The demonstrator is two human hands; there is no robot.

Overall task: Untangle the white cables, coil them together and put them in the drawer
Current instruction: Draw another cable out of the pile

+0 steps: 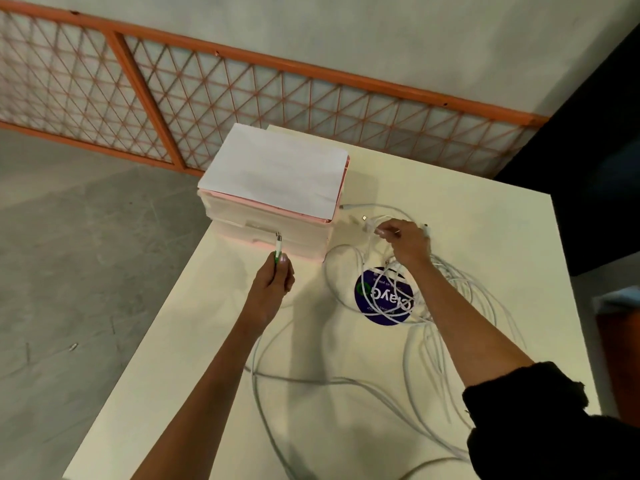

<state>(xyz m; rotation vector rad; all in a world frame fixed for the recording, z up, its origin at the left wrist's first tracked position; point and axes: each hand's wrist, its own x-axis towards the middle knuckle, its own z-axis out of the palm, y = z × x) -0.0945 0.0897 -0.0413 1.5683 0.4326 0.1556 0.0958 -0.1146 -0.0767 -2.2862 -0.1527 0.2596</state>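
The table (450, 220) runs out of frame at its near edge, and loops of the white cables (467, 296) go with it. The tangle lies on its right half, partly veiling a blue sticker (377, 296). The drawer unit (270, 237), its fronts blurred, sits at the far left corner, with open tabletop before it. The right hand (408, 244) pinches strands just beside the unit. The left hand (273, 282), well apart, grips a green-collared plug (278, 242).

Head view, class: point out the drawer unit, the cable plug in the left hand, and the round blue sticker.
drawer unit (306, 241), head view, front of its lower drawer.
cable plug (278, 243), head view, white body below the metal tip.
blue sticker (383, 299), head view, its printed middle.
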